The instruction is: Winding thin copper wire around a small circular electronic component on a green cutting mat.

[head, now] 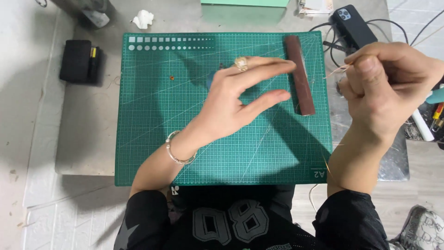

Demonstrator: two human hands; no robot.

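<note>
The left hand point(231, 99) hovers over the middle of the green cutting mat point(152, 139), fingers point(268, 68) released and stretched toward the right, with a ring on one finger and a bracelet point(178, 155) at the wrist. A small blue thing point(210, 78) shows partly from under it; what it is cannot be told. The right hand point(386, 88) is raised past the mat's right edge, fingers clenched, pinching a thin pale strand point(335, 71) that sticks out to the left. A dark brown block point(299, 74) lies on the mat's far right part, just beside the left fingertips. A black phone point(354, 25) rests on the grey surface point(88, 129) at far right, a black case point(76, 60) at far left.
</note>
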